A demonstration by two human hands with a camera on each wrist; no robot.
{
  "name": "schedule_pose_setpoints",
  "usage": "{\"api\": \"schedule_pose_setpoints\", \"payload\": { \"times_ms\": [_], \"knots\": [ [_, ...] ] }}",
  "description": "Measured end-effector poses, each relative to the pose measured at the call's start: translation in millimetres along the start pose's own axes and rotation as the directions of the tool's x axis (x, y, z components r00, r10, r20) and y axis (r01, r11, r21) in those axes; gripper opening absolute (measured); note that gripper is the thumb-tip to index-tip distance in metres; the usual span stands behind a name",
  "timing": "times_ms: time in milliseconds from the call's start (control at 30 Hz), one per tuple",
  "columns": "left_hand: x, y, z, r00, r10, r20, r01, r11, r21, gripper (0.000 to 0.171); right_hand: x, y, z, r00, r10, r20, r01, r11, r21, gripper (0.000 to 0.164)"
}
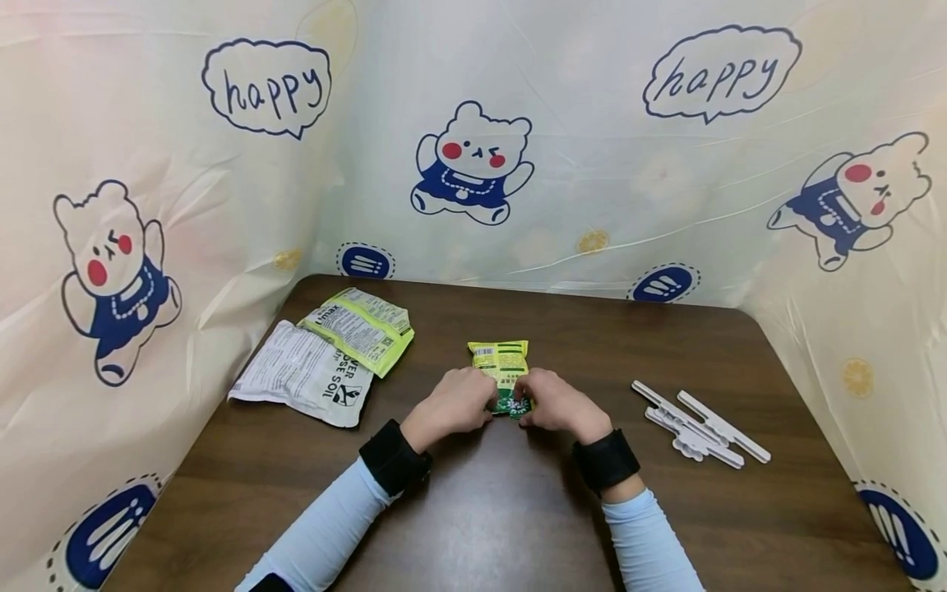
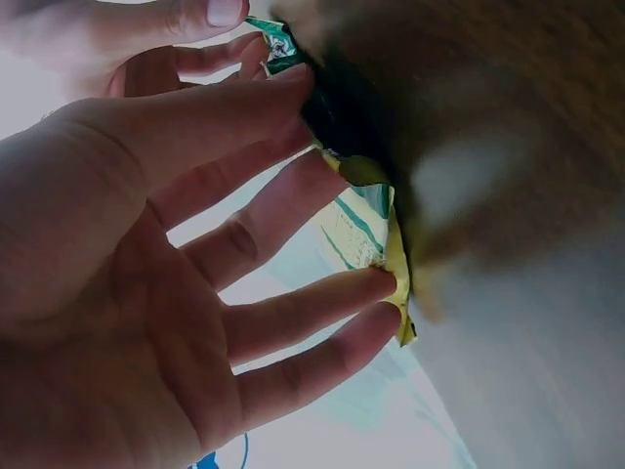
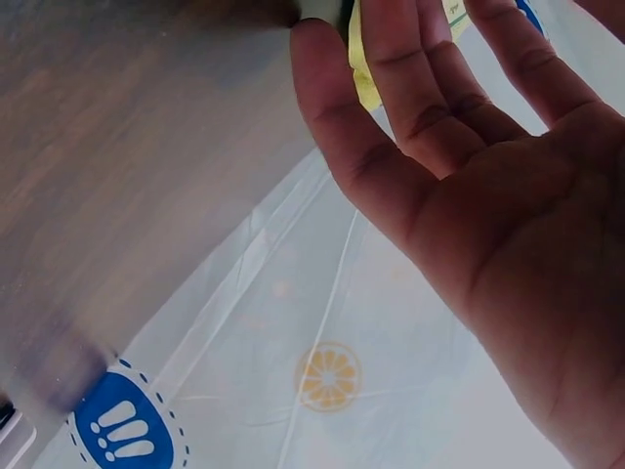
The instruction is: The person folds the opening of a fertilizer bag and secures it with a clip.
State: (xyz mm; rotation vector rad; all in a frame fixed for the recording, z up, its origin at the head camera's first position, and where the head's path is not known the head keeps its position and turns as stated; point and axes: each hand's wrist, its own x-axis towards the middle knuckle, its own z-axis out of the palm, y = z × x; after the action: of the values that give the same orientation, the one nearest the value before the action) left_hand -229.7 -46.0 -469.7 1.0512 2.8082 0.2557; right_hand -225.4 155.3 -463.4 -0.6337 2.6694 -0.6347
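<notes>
A small yellow and green packet [image 1: 503, 358] lies on the table, its printed face up and its green end toward me. My left hand [image 1: 460, 401] pinches the lower left of it. In the left wrist view, the thumb lies over the dark green end of the packet [image 2: 363, 220], with the other fingertips along its side. At the lower right corner, my right hand [image 1: 558, 401] pinches the green edge between thumb and fingers. The right wrist view shows the fingers of this hand [image 3: 488, 186] against a yellow strip of packet [image 3: 361, 78]; the thumb is hidden there.
On the left of the brown table [image 1: 473, 518], a green and white pouch [image 1: 362, 325] overlaps a white bag [image 1: 303, 374] with black print. Several long white plastic clips [image 1: 699, 427] lie on the right. A printed curtain [image 1: 577, 197] surrounds the table's back and sides.
</notes>
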Motion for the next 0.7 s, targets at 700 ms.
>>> {"api": "schedule_pose_setpoints", "payload": {
  "times_ms": [700],
  "knots": [
    [-5.6, 2.0, -17.4, 0.995, -0.014, -0.098, 0.013, 1.000, -0.006, 0.022, -4, 1, -3, 0.984, -0.142, -0.110, 0.145, 0.989, 0.019, 0.029]
  ]
}}
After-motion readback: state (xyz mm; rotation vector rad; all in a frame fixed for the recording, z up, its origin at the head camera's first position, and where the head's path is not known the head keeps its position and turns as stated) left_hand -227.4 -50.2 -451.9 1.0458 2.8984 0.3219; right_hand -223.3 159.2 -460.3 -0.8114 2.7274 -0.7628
